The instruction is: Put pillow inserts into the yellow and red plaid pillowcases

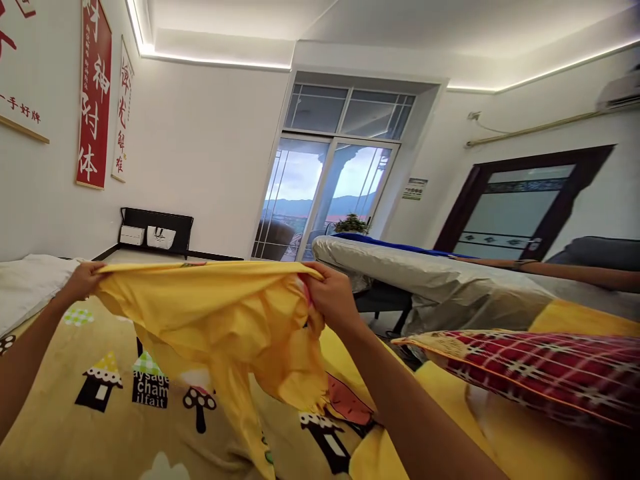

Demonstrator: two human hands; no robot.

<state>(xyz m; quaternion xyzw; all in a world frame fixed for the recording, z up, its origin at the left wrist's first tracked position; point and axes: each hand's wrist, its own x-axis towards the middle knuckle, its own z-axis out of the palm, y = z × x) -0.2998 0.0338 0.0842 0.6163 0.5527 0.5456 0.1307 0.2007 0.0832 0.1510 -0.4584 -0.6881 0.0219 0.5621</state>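
Stretched between both hands is a yellow cloth (200, 300), thin and wrinkled, its top edge pulled nearly level. My left hand (85, 280) grips its left corner. At the other end, my right hand (333, 293) is closed on the gathered right corner, where a bit of pink shows. Loose folds hang from the middle down onto a tan printed blanket (165, 440) with little houses and mushrooms. More yellow fabric (425, 413) with a printed red-orange shape lies to the right, partly behind my right forearm. Whether the two yellow pieces are joined, I cannot tell.
A red plaid cushion (530, 373) is close on the right. Beyond it stands a long table under a pale plastic cover (400, 273), with another person's arm (575, 270) resting on it. White bedding (35, 283) lies far left; a black rack (155, 227) stands by the wall.
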